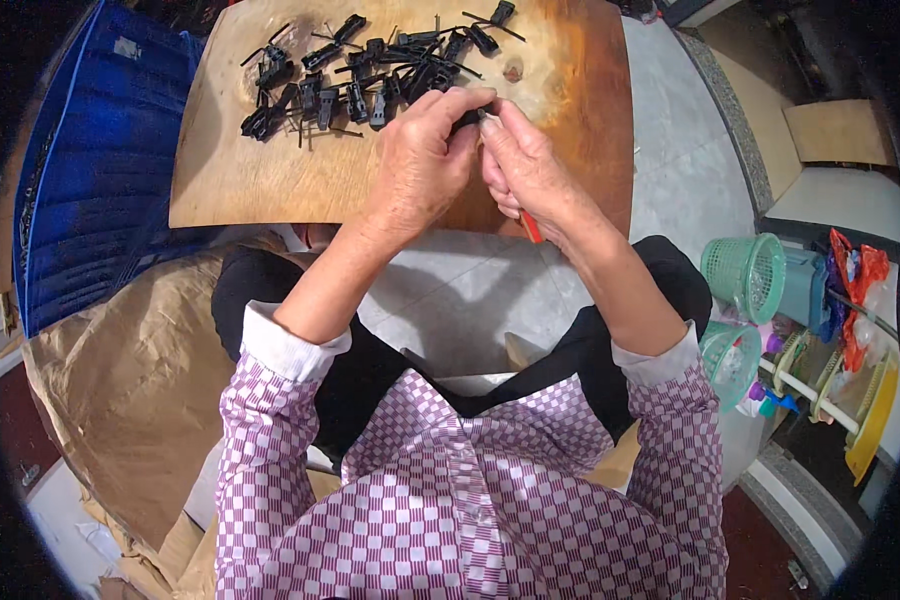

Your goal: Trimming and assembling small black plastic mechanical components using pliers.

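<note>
My left hand (425, 160) pinches a small black plastic part (467, 119) between thumb and fingers over a wooden board (270, 180). My right hand (525, 165) is closed around a red-handled tool (532, 228), whose tip meets the black part. Both hands touch at the fingertips. A pile of several black plastic parts (370, 75) with thin sprue sticks lies on the far part of the board, just beyond my hands.
A blue crate (100, 170) stands to the left of the board. Brown paper (130, 370) lies at the lower left. Green plastic baskets (745, 275) and a rack of coloured items (840, 370) sit at the right on the grey tiled floor (680, 160).
</note>
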Action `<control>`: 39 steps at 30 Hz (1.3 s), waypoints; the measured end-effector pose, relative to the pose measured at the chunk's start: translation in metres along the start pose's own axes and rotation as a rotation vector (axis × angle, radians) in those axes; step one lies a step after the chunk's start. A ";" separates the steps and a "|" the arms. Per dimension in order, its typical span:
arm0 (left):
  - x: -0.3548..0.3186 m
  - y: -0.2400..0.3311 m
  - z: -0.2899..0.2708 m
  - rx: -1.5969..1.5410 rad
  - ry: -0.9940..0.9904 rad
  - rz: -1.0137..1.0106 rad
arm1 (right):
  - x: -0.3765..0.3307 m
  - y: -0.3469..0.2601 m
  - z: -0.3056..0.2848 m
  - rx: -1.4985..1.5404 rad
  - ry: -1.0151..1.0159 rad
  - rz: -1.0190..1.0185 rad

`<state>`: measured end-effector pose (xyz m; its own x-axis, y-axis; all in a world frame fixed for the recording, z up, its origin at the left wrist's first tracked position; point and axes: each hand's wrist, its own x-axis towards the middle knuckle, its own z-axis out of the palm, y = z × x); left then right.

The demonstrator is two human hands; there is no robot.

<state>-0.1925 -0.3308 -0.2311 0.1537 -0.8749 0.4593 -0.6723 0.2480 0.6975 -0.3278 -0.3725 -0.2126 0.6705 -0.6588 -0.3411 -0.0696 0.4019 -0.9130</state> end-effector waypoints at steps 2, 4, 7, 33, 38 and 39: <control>0.002 0.003 -0.003 -0.083 -0.044 -0.090 | -0.001 -0.003 -0.005 -0.015 -0.023 0.025; 0.005 0.007 -0.007 -0.250 -0.135 -0.278 | -0.003 -0.007 -0.006 -0.025 -0.035 0.032; 0.012 0.008 -0.019 -0.681 -0.123 -0.421 | -0.007 -0.013 -0.006 -0.162 0.048 -0.182; 0.000 0.002 -0.021 -1.454 -0.412 -0.634 | -0.007 -0.007 -0.027 0.197 -0.095 -0.151; 0.002 0.006 -0.024 -1.181 -0.477 -0.588 | -0.009 -0.003 -0.030 0.159 -0.111 -0.146; 0.002 0.006 -0.025 -1.055 -0.507 -0.554 | -0.009 -0.001 -0.030 0.145 -0.107 -0.149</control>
<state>-0.1779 -0.3209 -0.2122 -0.2199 -0.9675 -0.1249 0.3200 -0.1925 0.9276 -0.3560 -0.3867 -0.2151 0.7407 -0.6494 -0.1722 0.1376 0.3975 -0.9072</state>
